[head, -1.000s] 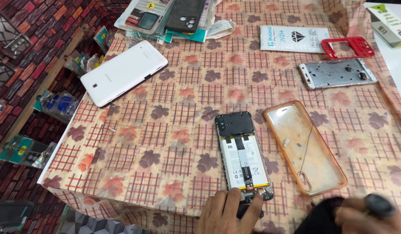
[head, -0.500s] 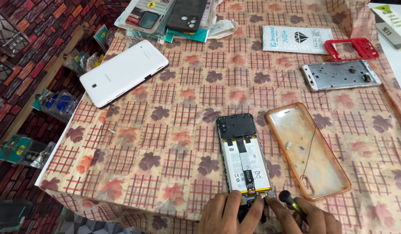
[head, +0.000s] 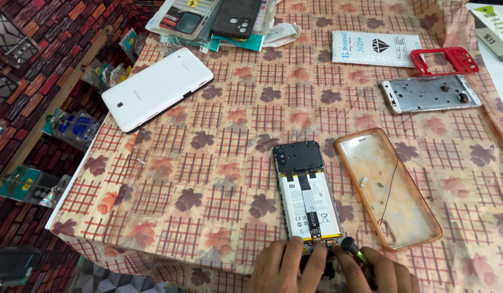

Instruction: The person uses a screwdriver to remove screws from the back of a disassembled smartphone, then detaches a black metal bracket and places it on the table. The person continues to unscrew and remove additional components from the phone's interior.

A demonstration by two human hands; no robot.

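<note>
Both your hands sit at the table's (head: pixel 219 108) near edge. Your left hand (head: pixel 286 268) presses flat on the opened phone (head: pixel 308 192); your right hand (head: pixel 379 271) grips a screwdriver (head: pixel 353 249).

We are at a phone repair stall or small shop. On our table (head: pixel 219 179), under a leaf-patterned cloth, lie an opened phone (head: pixel 308 192), a bare metal frame (head: pixel 430 93), a red frame (head: pixel 445 60), a clear case (head: pixel 387 187) and a white tablet (head: pixel 156 88). Packaged cases (head: pixel 208 19) pile at the far edge, and small packets (head: pixel 72 127) hang beside the brick-patterned wall (head: pixel 45 43).
</note>
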